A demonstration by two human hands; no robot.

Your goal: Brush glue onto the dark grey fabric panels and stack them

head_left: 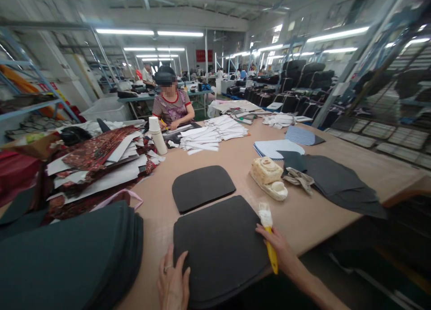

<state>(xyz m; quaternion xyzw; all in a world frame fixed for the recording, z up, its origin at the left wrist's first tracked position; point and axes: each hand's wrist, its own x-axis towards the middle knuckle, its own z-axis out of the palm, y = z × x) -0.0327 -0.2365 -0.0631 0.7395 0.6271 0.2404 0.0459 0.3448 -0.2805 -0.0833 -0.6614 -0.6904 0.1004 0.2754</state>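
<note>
My left hand [173, 276], fingers spread, rests against the left edge of a stack of dark grey panels [220, 247] with rounded corners. At the stack's right edge, my right hand [278, 245] grips a yellow-handled brush [271, 249], its whitish bristles pointing away from me. The right fingertips also touch the panels' edge. Just beyond lies a smaller dark panel piece [204, 187] with a curved top. To the right stands a glue-crusted block-shaped container [267, 170] on a stained base [278, 189].
A thick stack of dark green pieces [67, 256] lies left, below patterned scraps [97, 150]. A white bottle [157, 136] and white strips [208, 135] are farther back. Grey sheets [336, 180] and a crumpled cloth [299, 180] lie right. A person [172, 101] works across the table [161, 198].
</note>
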